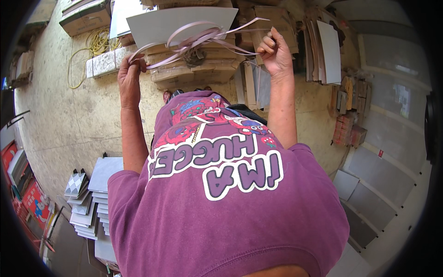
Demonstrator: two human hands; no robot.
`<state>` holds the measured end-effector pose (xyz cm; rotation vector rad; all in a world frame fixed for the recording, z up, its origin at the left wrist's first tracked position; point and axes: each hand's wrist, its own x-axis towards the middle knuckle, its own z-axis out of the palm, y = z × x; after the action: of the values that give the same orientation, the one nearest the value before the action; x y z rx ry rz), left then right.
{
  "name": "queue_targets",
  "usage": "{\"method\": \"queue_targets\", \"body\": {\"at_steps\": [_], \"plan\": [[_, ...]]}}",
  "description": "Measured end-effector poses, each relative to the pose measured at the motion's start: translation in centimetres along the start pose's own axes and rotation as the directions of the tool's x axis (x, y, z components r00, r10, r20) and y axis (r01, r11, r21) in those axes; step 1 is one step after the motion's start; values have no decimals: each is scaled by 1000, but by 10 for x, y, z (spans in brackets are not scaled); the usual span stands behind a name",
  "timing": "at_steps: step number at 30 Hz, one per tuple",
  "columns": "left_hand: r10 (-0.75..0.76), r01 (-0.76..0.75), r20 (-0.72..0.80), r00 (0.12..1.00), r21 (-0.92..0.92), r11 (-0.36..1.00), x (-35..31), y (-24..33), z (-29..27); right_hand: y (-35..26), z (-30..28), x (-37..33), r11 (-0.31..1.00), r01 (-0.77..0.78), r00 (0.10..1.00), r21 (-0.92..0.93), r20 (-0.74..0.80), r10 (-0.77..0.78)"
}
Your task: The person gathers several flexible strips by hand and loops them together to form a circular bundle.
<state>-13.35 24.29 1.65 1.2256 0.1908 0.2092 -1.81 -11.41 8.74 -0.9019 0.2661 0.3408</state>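
Observation:
A tangle of thin, pale pink strapping (196, 41) with several loops stretches between my hands in front of me. My left hand (130, 76) is closed on its left end, fingertips pinched together. At the other side my right hand (276, 51) is raised, fingers curled around strands of the same strapping. Beneath the loops lie a large pale grey panel (180, 21) and a stack of brown cardboard cartons (198, 76). A darker, bunched coil (194, 57) sits at the middle of the strapping; its kind is unclear.
A yellow cord (99, 42) lies coiled on the floor by a white wrapped block (105, 63). Flat boards (328, 53) lean at the right. Tile samples (106, 174) stand on racks at the lower left. Large panels (376, 168) line the right wall.

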Motion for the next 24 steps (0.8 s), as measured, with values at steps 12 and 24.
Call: {"method": "queue_targets", "body": {"at_steps": [12,24], "plan": [[-230,236,-57,972,207,949,5,-20,-27,-14,6,-7,979,204,973,9,105,-204],[-434,247,-50,899,-761,600,8,-36,-12,-10,7,-10,990,143,969,-14,207,-137]]}}
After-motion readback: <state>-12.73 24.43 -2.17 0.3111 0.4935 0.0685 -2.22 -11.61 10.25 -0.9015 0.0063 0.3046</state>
